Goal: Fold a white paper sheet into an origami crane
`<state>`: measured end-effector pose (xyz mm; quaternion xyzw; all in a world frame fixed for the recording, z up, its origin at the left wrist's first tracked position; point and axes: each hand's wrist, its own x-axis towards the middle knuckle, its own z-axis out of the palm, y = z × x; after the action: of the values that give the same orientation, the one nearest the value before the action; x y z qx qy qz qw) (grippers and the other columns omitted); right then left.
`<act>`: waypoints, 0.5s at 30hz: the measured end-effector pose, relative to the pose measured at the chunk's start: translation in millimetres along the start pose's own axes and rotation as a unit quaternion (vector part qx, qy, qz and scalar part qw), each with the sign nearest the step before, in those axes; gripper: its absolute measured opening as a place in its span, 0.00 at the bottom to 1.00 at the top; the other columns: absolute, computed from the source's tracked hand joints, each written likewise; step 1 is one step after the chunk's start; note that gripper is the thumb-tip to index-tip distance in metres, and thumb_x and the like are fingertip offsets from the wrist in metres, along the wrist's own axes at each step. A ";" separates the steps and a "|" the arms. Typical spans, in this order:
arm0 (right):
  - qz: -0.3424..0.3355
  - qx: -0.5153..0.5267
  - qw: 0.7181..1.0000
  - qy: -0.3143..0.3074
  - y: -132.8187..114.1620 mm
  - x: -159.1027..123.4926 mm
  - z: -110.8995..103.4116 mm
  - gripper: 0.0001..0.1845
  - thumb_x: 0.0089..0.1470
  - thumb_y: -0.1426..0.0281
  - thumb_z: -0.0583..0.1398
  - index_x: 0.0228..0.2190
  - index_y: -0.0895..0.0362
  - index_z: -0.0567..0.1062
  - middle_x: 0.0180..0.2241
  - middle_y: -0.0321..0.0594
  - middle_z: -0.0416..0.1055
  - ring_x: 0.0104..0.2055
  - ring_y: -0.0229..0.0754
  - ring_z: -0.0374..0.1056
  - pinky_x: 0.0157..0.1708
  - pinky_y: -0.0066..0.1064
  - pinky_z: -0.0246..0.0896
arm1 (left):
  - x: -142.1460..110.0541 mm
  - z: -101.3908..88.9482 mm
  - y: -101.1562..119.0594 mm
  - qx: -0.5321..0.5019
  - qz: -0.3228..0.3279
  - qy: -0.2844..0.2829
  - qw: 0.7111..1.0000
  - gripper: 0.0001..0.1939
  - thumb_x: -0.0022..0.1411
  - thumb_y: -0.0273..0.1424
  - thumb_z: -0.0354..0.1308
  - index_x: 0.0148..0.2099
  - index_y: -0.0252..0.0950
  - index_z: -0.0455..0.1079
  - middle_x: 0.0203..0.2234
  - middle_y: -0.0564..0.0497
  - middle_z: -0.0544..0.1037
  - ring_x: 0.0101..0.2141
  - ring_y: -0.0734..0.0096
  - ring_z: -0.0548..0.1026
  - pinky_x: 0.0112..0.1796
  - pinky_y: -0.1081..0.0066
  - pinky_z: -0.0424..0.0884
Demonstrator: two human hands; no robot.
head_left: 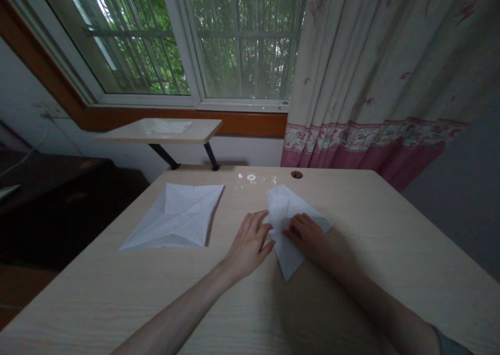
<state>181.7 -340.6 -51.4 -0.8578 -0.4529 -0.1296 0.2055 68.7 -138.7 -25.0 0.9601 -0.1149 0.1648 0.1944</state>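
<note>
A folded sheet of white paper (280, 201) lies on the table, with pointed corners toward the right and toward me. At its left edge rests my left hand (252, 240), fingers apart and fingertips touching the paper. My right hand (308, 235) is on the paper's right part, fingers curled down against it; whether they pinch a layer is hidden. Farther left lies a second white paper (182, 214), spread out and marked with creases, apart from both hands.
The pale wooden table (234, 303) has a cable hole (297, 174) near its back edge. A small raised shelf (128, 131) at the back left carries a white sheet (172, 127). Behind are a barred window (242, 47) and a floral curtain (351, 73).
</note>
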 end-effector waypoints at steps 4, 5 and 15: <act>0.005 0.005 1.000 0.002 0.1 0.2 1.7 0.07 0.61 0.71 0.58 0.30 0.54 0.71 0.32 0.40 0.72 0.37 0.46 0.68 0.37 0.37 0.65 | 0.8 -2.1 0.9 -0.009 0.003 0.003 1.000 0.13 0.64 0.29 0.57 0.51 0.39 0.69 0.61 0.42 0.61 0.62 0.49 0.58 0.61 0.42 0.57; 0.006 0.013 1.000 0.003 -0.1 0.1 1.8 0.06 0.62 0.70 0.58 0.31 0.54 0.72 0.33 0.40 0.72 0.38 0.46 0.69 0.38 0.38 0.66 | 0.9 -2.0 0.8 -0.008 0.004 0.004 1.000 0.13 0.64 0.28 0.57 0.51 0.38 0.69 0.61 0.42 0.61 0.62 0.49 0.58 0.61 0.43 0.57; 0.004 0.028 0.998 0.050 1.4 -3.6 2.4 0.09 0.63 0.72 0.55 0.43 0.55 0.73 0.40 0.44 0.75 0.43 0.48 0.71 0.45 0.43 0.68 | 1.4 0.0 -3.2 -0.019 0.012 0.042 0.999 0.11 0.65 0.28 0.56 0.50 0.39 0.69 0.57 0.43 0.63 0.58 0.54 0.61 0.58 0.50 0.63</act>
<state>181.0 -342.8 -55.4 -0.8461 -0.4422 -0.1586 0.2519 70.9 -136.1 -25.6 0.9471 -0.1209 0.2051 0.2154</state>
